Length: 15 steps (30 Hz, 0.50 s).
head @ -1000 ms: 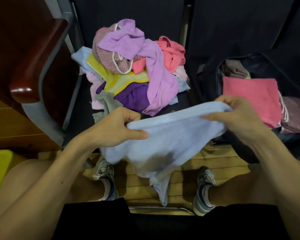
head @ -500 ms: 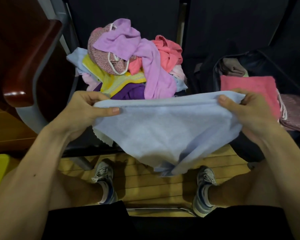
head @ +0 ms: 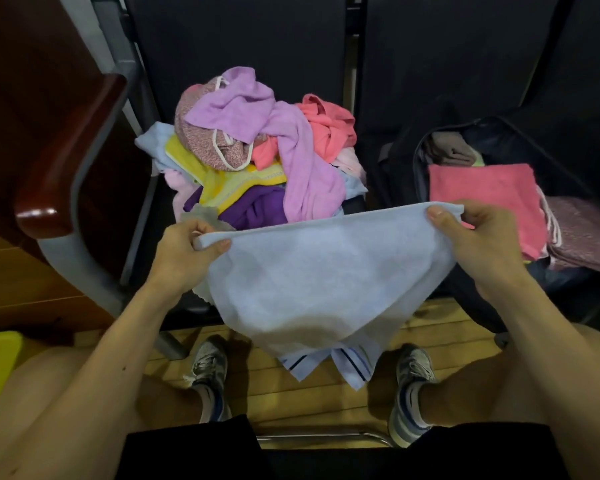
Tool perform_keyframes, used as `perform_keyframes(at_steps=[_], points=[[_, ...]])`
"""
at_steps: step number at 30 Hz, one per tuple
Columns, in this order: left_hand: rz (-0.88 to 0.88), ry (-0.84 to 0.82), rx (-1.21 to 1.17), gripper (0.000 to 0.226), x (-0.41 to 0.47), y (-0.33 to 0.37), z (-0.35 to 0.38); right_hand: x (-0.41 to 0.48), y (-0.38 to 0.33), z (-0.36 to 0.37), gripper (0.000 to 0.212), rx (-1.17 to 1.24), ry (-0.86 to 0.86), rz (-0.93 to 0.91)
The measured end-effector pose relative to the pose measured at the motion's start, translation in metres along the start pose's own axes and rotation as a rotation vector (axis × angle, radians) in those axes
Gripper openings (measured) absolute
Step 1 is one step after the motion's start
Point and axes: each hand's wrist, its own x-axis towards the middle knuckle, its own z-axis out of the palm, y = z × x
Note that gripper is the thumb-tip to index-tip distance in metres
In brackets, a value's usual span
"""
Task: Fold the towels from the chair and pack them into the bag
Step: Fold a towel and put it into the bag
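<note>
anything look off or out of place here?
Only the light blue terry towel, held between left hand and right hand: a darker patch near its lower middle. Stain, damp or shadow, cannot tell.

The light blue towel (head: 319, 271) is matt terry cloth with a soft, nubbly nap — its lower hem is a flatter weave with dark stripes. The lilac towel (head: 291, 150) on the pile looks smoother and fleecier. The armrest (head: 70, 157) is dark red wood, lacquered to a gloss with a bright highlight; the chair frame (head: 73, 251) beneath is smooth grey, metal or plastic, hard to tell. The chair backs (head: 239, 36) and the bag (head: 399, 188) are dull dark fabric. The floor (head: 274, 386) is pale wood planks — faintly satin.
</note>
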Motion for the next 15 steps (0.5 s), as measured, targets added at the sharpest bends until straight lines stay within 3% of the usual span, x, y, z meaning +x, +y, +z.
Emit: perform_keyframes(at_steps=[2, 4, 7, 15], points=[[-0.114, -0.006, -0.191, 0.018, -0.001, 0.005, -0.003, -0.001, -0.001, 0.0, 0.013, 0.022, 0.018, 0.012], [-0.253, -0.11, -0.47, 0.035, -0.004, 0.016, -0.007, -0.001, -0.001, 0.0, 0.025, 0.043, 0.033, 0.037], [-0.363, -0.218, -0.736, 0.041, -0.012, 0.034, -0.007, -0.003, -0.003, 0.001, 0.031, 0.142, 0.001, 0.113], [-0.375, 0.023, -0.812, 0.022, -0.018, 0.054, 0.031, -0.01, -0.011, 0.01, 0.031, 0.313, -0.134, 0.245]])
